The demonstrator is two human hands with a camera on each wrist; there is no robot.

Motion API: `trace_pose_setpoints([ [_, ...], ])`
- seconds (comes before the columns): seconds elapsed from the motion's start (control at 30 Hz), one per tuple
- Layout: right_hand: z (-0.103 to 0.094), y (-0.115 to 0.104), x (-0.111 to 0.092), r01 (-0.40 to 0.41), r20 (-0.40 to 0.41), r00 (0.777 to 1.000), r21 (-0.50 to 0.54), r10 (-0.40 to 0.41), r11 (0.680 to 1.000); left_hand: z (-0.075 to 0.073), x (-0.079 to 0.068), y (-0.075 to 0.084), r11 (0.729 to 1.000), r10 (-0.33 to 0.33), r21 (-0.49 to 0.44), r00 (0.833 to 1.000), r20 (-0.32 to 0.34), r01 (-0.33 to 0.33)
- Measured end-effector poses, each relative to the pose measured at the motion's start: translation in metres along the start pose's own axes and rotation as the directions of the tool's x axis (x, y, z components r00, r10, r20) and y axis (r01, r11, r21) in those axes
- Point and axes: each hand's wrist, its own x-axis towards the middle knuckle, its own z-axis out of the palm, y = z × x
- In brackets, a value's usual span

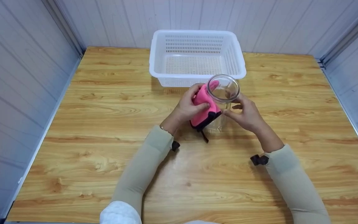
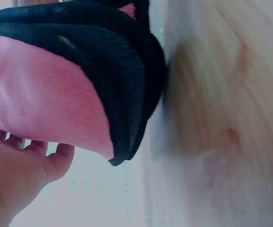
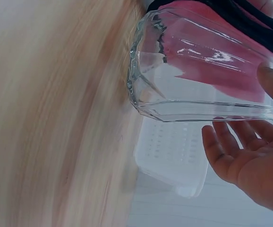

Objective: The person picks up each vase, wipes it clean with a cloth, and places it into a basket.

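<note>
My left hand (image 1: 188, 107) grips a folded pink cloth (image 1: 201, 101) with a black border, thumb on its near face and fingers around the far side. A black strap dangles from its lower edge. In the left wrist view the cloth's (image 2: 51, 90) fuzzy pink face and layered dark trim show. A clear glass jar (image 3: 183, 109) is held in my right hand (image 1: 248, 114), its thumb on one side and fingers on the other. The jar's round open mouth faces up, and the cloth lies against its left side, overlapping it in the head view.
Behind the hands, a white perforated plastic basket (image 1: 197, 79) stands at the back of the wood-grain table (image 1: 104, 124). Pale panelled walls (image 1: 110, 25) enclose the table at the back and both sides. A small black device (image 1: 259, 160) sits at the right wrist.
</note>
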Motion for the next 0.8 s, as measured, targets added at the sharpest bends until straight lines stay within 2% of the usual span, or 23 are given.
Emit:
trace_pose_setpoints([
  [0.03, 0.0, 0.001, 0.0, 0.005, -0.005, 1.0, -0.006, -0.005, 1.0, 0.0, 0.0, -0.001, 1.0, -0.007, 0.008, 1.0, -0.004, 0.007],
  [0.27, -0.001, -0.029, -0.009, 0.01, -0.037, 0.999, -0.025, -0.011, 1.0, -0.006, 0.003, -0.003, 0.993, -0.118, 0.021, 0.993, -0.004, 0.118],
  [0.47, 0.001, -0.002, -0.001, 0.012, -0.05, 0.999, 0.019, -0.011, 1.0, -0.01, 0.0, -0.006, 0.99, -0.132, 0.056, 0.991, 0.018, 0.131],
  [0.57, 0.002, 0.002, 0.0, 0.019, -0.054, 0.998, 0.061, -0.016, 0.998, -0.012, -0.001, -0.008, 0.985, -0.16, 0.073, 0.987, 0.029, 0.157],
  [0.67, 0.004, 0.001, -0.001, 0.01, -0.056, 0.998, 0.113, -0.004, 0.994, -0.013, -0.002, -0.01, 0.974, -0.215, 0.088, 0.976, 0.037, 0.211],
  [0.8, 0.005, 0.0, -0.001, -0.015, -0.06, 0.998, 0.153, 0.024, 0.988, -0.013, -0.002, -0.009, 0.951, -0.304, 0.083, 0.951, 0.049, 0.299],
])
